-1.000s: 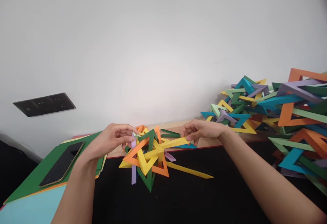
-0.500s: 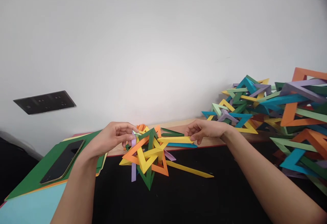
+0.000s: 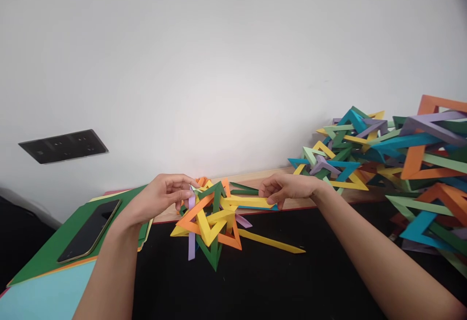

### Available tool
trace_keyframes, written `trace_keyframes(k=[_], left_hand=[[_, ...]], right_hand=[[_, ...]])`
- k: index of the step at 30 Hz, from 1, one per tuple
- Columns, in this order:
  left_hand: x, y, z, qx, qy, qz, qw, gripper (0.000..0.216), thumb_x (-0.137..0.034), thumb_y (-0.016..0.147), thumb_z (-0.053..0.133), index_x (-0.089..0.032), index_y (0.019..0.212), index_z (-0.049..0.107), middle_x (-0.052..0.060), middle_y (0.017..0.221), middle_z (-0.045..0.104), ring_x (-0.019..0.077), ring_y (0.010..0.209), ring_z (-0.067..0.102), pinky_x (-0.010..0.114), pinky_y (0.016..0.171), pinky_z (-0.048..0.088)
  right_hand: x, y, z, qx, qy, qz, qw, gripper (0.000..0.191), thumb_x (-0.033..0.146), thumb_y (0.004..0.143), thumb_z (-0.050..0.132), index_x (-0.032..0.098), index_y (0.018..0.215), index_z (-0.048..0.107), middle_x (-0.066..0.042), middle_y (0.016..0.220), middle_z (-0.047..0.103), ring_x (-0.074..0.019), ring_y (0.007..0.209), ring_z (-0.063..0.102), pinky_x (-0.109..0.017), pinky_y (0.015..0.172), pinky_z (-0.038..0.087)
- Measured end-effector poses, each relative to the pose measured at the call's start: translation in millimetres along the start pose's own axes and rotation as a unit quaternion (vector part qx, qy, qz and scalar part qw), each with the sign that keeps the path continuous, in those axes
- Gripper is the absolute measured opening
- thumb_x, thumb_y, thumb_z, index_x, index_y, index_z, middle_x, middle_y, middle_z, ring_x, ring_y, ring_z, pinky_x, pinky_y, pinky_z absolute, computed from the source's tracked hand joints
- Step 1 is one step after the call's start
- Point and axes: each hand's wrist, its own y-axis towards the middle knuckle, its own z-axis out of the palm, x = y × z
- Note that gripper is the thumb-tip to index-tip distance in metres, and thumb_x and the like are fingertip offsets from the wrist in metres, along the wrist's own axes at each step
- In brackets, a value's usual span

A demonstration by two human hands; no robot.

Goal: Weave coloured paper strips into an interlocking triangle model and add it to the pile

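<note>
A folded-paper star model (image 3: 209, 225) of interlocked orange, yellow, green and purple pieces stands in front of me on the black surface. My left hand (image 3: 171, 196) pinches its upper left side, near the top of a purple strip (image 3: 191, 232). On the other side, my right hand (image 3: 280, 188) is closed on the outer end of a yellow paper strip (image 3: 253, 202), whose inner end meets the model. A second yellow strip (image 3: 273, 242) sticks out from the model at lower right. Behind the right fingers lie a blue strip and a dark green strip (image 3: 242, 187).
Finished-looking paper models (image 3: 350, 140) in many colours pile up at the right. To the left, a phone (image 3: 91, 230) rests on green paper sheets (image 3: 47, 247), with light blue paper (image 3: 51, 291) in front. A black socket panel (image 3: 63, 146) is on the wall.
My right hand has moved slightly left, bringing the yellow strip closer into the model. The model has turned or shifted a little; my left hand has stayed almost still.
</note>
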Motion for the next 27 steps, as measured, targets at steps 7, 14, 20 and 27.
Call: trace_keyframes(k=[7,14,20,27], left_hand=[[1.4,0.6,-1.0,-0.003,0.017,0.003,1.000,0.018,-0.033,0.080,0.060,-0.019,0.090,0.067,0.001,0.068,0.066,0.0132,0.057,0.057,0.025,0.056,0.050],[0.7,1.1,-1.5,-0.007,0.014,-0.001,1.000,0.017,-0.033,0.081,0.060,-0.019,0.089,0.067,0.001,0.067,0.066,0.0121,0.057,0.055,0.023,0.056,0.048],[1.4,1.0,-1.9,-0.011,0.029,0.001,1.000,0.023,-0.036,0.080,0.061,-0.019,0.093,0.068,0.003,0.068,0.067,0.0143,0.058,0.057,0.026,0.056,0.051],[3.3,1.6,-1.7,-0.004,0.004,0.001,1.000,0.018,-0.033,0.080,0.061,-0.019,0.090,0.067,0.001,0.067,0.067,0.0122,0.057,0.054,0.024,0.056,0.048]], right_hand=[[0.4,-10.6,-7.5,0.012,-0.075,0.034,0.997,0.033,0.038,0.068,0.071,0.015,0.090,0.064,0.000,0.072,0.061,-0.0150,0.071,0.061,-0.027,0.067,0.053],[6.1,-7.5,-0.6,0.015,-0.193,0.105,0.975,0.027,0.039,0.075,0.059,0.014,0.072,0.070,-0.004,0.069,0.069,-0.0173,0.069,0.064,-0.023,0.060,0.047],[6.2,16.0,13.2,-0.118,-0.333,0.141,0.925,0.013,0.025,0.062,0.070,0.015,0.069,0.068,-0.006,0.070,0.068,-0.0222,0.069,0.063,-0.025,0.053,0.039],[-2.6,30.1,21.7,-0.121,-0.406,0.166,0.890,0.012,0.018,0.054,0.075,0.017,0.063,0.067,-0.005,0.067,0.068,-0.0244,0.069,0.064,-0.026,0.054,0.038]])
